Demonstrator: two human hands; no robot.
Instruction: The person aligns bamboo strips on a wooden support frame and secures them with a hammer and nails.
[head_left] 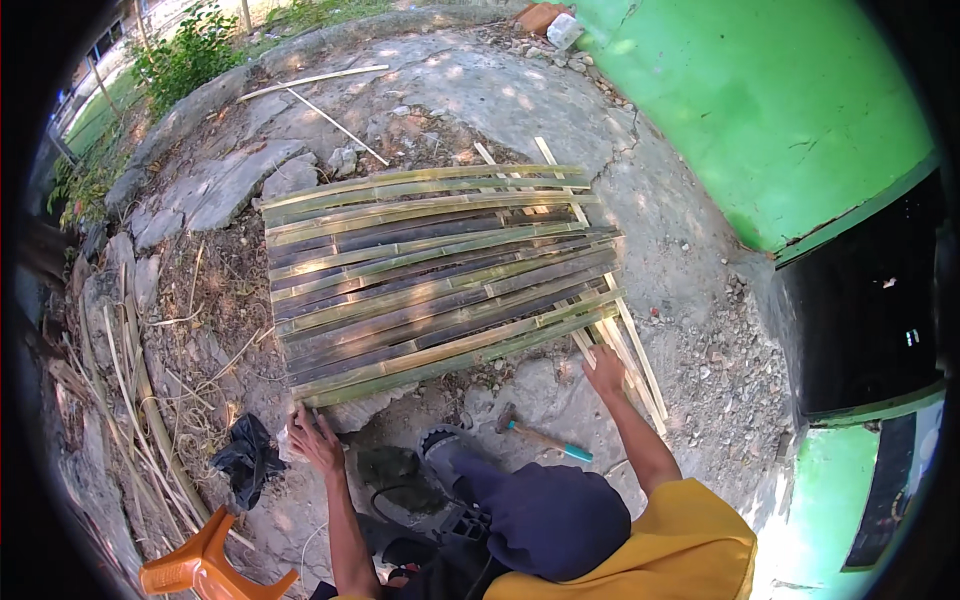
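Observation:
A panel of split bamboo slats [450,285], green, tan and dark brown, lies on the ground in front of me. Pale thin bamboo strips [634,335] stick out from under its right end. My left hand [316,440] is at the panel's near left corner, fingers apart, with the fingertips against the end of the nearest slat. On the right, my right hand [603,371] has its fingers bent round a pale strip just off the near right corner. Its fingertips are partly hidden. Between my hands and nearer to me lies a hammer [545,438] with a teal grip end.
A black plastic bag [248,460] lies by my left hand, with an orange plastic stool [205,565] nearer. Loose bamboo pieces [150,400] are heaped at left. More strips [335,125] lie beyond the panel. A green wall [760,100] stands at right.

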